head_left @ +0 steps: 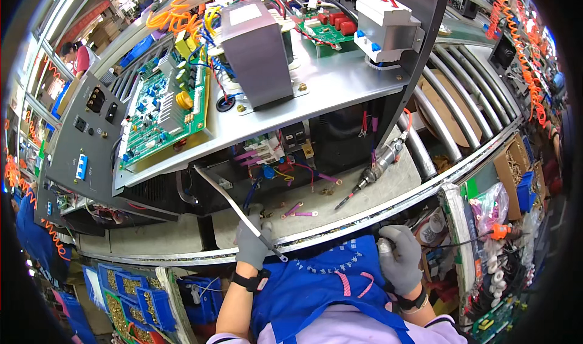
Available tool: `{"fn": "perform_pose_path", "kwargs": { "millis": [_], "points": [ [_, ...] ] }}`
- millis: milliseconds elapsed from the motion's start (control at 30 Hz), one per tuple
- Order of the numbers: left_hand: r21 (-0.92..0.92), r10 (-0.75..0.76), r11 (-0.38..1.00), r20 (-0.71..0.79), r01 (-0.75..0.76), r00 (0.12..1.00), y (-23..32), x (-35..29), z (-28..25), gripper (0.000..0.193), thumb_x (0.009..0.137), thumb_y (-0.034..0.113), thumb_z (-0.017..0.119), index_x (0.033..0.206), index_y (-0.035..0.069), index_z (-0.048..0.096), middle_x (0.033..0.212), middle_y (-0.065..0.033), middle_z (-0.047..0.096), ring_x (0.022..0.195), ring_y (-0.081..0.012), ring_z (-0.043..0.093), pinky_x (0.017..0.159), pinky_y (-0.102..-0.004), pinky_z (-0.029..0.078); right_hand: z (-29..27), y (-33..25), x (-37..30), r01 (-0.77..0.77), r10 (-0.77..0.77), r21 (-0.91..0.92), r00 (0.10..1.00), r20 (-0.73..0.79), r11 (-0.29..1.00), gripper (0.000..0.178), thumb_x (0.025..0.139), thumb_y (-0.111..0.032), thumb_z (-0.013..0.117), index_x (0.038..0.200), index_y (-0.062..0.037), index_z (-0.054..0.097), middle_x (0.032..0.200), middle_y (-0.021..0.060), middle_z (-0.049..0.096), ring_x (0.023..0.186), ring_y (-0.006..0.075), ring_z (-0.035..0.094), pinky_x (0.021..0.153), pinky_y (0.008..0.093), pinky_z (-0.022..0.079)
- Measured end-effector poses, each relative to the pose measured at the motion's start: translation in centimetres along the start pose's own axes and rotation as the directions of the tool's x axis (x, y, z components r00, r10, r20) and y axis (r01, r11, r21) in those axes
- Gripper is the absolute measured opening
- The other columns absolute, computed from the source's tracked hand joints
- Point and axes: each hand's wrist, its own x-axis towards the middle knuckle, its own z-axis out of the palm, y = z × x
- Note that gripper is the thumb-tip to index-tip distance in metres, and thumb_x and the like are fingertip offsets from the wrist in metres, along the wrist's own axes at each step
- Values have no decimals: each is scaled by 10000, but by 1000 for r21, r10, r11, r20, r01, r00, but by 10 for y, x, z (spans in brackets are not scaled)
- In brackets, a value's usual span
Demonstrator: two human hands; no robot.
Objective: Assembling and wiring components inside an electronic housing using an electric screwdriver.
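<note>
My left hand (250,247), in a grey glove, is at the bench's front edge. A light grey cable (223,193) comes out of the equipment cabinet (267,125) and runs between its thumb and fingers. The cable's ring lug (282,258) sticks out toward me past the hand. My right hand (402,262), also gloved, is held over the right side of my blue apron. Its fingers curl inward, and whatever they hold is hidden. Short purple leads (302,214) with ring lugs and a few brass fasteners (265,213) lie on the bench just beyond my left hand.
A power screwdriver (379,163) lies on the bench, its bit toward me. The cabinet's metal shelf carries a transformer (255,52) and a green circuit board (167,104). Conveyor rollers (446,116) lie to the right. Blue bins (155,307) of fasteners stand at lower left.
</note>
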Motion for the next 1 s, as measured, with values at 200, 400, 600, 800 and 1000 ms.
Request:
{"fn": "perform_pose_path", "kwargs": {
  "millis": [200,400,600,800,1000],
  "points": [
    [-47,73,996,-73,-76,995,-11,3,6,475,732,137,650,1197,67,580,1019,-226,633,934,-385,618,807,-449,493,-4,-17,-20,-79,79,-68,997,-9,995,195,785,8,599,975,-34,621,879,123,623,674,235,613,585,309,489],
    [-1,109,994,-21,-109,994,-14,4,5,485,740,154,652,1214,95,569,935,-227,641,885,-391,626,772,-465,496,18,-31,-35,-149,148,-69,989,-29,986,199,782,4,608,980,-16,621,875,135,622,682,229,621,592,305,498],
    [-63,239,964,-203,-256,950,-27,-1,3,478,739,164,668,1200,71,581,937,-180,646,756,-367,629,725,-464,500,35,-38,-15,-133,134,-16,990,54,991,180,788,7,611,966,-17,619,877,124,615,686,196,597,603,287,482],
    [-435,156,873,-177,-219,972,-12,-44,-14,262,766,43,641,1026,25,605,848,-117,551,651,-275,581,588,-368,474,69,10,49,122,-118,-191,992,34,974,215,743,-74,667,956,-69,635,883,103,615,790,269,599,731,369,461],
    [-333,175,911,-220,-243,960,-28,-79,-13,251,777,45,654,1025,43,617,878,-126,597,641,-243,592,576,-336,481,114,45,65,115,-44,-467,986,160,877,227,737,-270,685,933,-159,665,895,53,600,904,240,557,902,412,349]
  ]
}}
